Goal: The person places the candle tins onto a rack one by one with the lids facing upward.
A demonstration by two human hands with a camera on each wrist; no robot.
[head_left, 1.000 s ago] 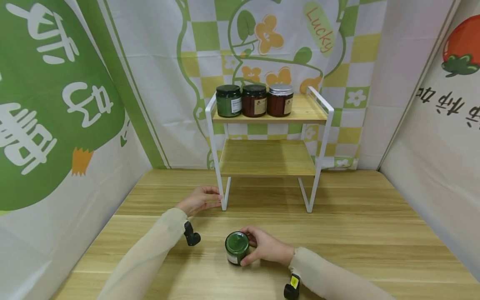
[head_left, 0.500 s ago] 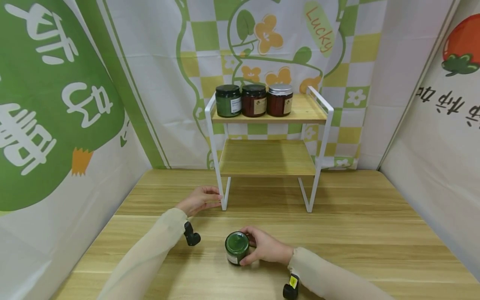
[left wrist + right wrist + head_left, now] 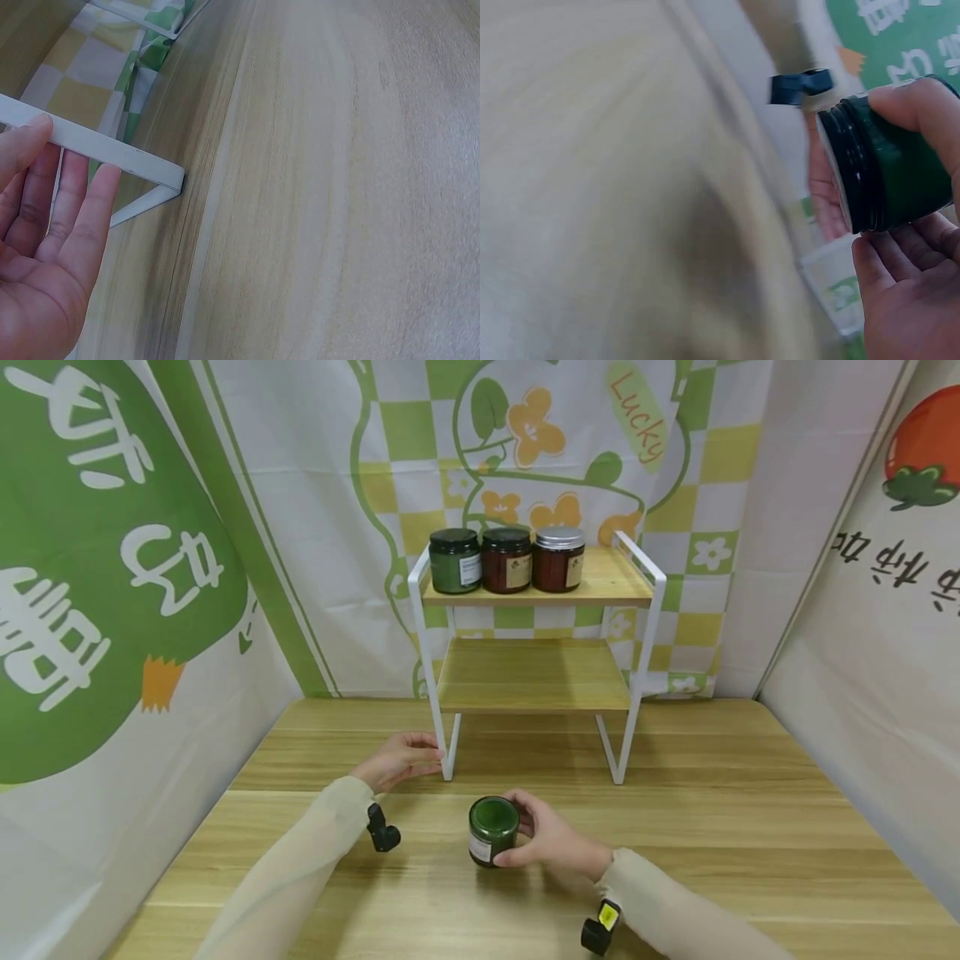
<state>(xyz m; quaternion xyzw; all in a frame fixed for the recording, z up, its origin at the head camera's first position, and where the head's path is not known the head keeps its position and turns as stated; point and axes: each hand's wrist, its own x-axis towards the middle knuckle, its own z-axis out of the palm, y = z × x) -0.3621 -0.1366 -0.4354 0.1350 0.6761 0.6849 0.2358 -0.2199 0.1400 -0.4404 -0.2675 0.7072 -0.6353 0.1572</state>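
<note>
My right hand [image 3: 551, 839] grips a green glass jar [image 3: 493, 828] by its side, thumb on one side and fingers on the other. The jar is upside down, its glass base up and a pale label on its side. In the right wrist view the dark ridged lid end of the jar [image 3: 855, 165] faces the tabletop, apart from it. My left hand [image 3: 403, 758] pinches the front left leg of a white-framed two-tier rack [image 3: 536, 700] near its foot. The left wrist view shows the thumb and fingers on either side of the white leg [image 3: 112, 146].
On the rack's top shelf a green jar [image 3: 455, 562], a brown jar with a black lid [image 3: 506, 562] and a brown jar with a silver lid [image 3: 558, 560] stand in a row at the left. The wooden table [image 3: 750, 860] has printed cloth walls around it.
My right hand has lifted the green jar off the table and moved it slightly forward and to the right. My left hand stays on the rack's leg.
</note>
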